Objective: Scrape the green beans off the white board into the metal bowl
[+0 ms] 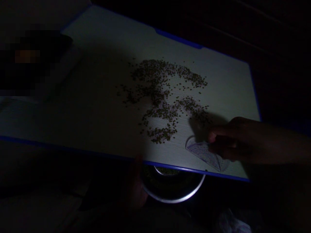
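Finding small seeds (162, 100) scattered loose across middle of blue-edged white board (97, 42); likely light, rolling easily, best moved by sliding rather than pinching. Right hand (230, 142) curled, fingers resting on thin semicircular card (206, 153), grip unclear. Left hand (137, 184) dim beside steel bowl (175, 201) below board edge, finger state unreadable; similar seeds (166, 171) inside.

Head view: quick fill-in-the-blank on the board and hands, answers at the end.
Small seeds lie scattered on a white board edged in ____.
The right hand touches a marked, ____ sheet.
A metal bowl sits partly ____ the board's near edge.
The left hand is at the bowl's ____ side in this view.

Missing words: blue; half-round; under; left.
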Demonstrator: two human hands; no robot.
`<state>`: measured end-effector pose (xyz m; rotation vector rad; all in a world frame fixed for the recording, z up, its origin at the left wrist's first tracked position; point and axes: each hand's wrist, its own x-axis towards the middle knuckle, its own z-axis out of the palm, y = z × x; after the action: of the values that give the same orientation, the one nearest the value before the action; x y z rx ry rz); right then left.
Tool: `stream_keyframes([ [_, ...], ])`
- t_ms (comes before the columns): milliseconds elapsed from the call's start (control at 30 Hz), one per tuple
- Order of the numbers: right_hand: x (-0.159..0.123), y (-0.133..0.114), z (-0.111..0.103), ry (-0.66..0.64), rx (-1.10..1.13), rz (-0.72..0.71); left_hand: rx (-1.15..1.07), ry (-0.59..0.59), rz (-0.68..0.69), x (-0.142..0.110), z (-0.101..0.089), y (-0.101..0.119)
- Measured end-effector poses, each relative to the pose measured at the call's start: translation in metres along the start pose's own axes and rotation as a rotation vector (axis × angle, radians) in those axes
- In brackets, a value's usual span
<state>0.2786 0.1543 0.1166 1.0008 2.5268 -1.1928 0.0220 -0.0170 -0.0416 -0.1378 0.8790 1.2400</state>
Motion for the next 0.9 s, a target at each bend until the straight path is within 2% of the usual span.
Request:
stream_keyframes([
  [133, 0.002, -0.002, 0.001, -0.117, 0.184, 0.071, -0.021, -0.031, -0.026, -0.004, -0.01, -0.014],
  [233, 0.007, -0.004, 0.004, -0.152, 0.236, 0.074, -0.02, -0.021, -0.024, -0.007, -0.006, -0.023],
  [367, 0.016, -0.01, 0.01, -0.182, 0.218, 0.002, -0.008, 0.033, -0.043, -0.01, 0.01, -0.025],
  [533, 0.018, -0.015, 0.014, -0.11, 0.128, -0.12, 0.009, 0.066, -0.04, -0.01, 0.017, -0.019],
  [633, 0.015, -0.013, 0.01, 0.003, 0.11, -0.145, 0.023, 0.082, -0.038, -0.009, 0.013, -0.016],
  [800, 0.014, -0.01, 0.006, 0.432, -0.02, -0.132, 0.117, 0.168, 0.018, -0.006, 0.009, -0.004],
  [900, 0.017, -0.012, 0.01, 0.51, -0.077, -0.15, 0.258, 0.212, 0.073, -0.007, 0.007, 0.009],
])
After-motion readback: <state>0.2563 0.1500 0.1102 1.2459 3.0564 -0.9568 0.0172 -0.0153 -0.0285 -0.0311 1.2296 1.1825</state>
